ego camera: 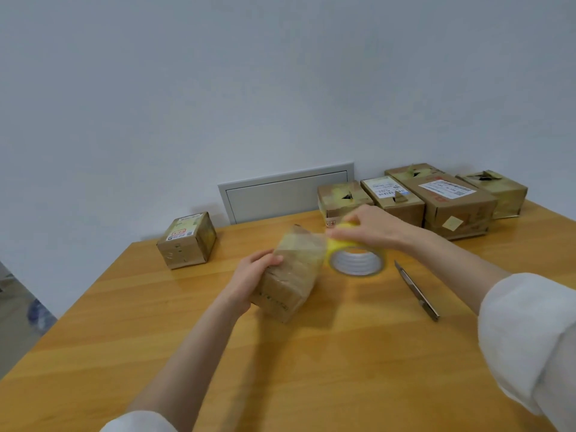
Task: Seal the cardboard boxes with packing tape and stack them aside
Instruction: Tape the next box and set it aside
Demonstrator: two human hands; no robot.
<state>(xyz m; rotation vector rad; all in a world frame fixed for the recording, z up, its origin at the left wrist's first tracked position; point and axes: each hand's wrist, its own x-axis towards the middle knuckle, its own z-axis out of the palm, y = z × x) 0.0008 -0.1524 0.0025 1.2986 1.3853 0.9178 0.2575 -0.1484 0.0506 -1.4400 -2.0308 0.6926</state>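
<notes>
A pale grey wall stands behind a wooden table (311, 369), with a white panel (285, 194) set low in the wall at the table's far edge. At far left, off the table, a strip of grey floor shows with a blurred blue-and-white object (40, 313) that cannot be made out.

There are six cardboard boxes in all. One, the lone box (187, 240), sits closed at the table's far left corner with a printed label on top. Near the middle lies the held box (291, 275), tilted and blurred. The left hand (255, 272) grips its left side, fingers curled over the upper edge, out of a white left sleeve (140, 422).

Just right of it, touching its far end, is one roll of yellow tape (355, 257), its core facing the camera. The right hand (371, 227) holds the roll from above, fingers curled over the top; the blur hides the exact finger placement. One utility knife (417, 289) lies flat on the table, right of the roll and apart from it, near the white right sleeve (530, 338).

Along the far right edge stand the other four boxes in a row, close together: the first box (343, 198), the labelled box (391, 198), the long box (448, 201) and the end box (495, 193). Three of them show torn tape on top.
</notes>
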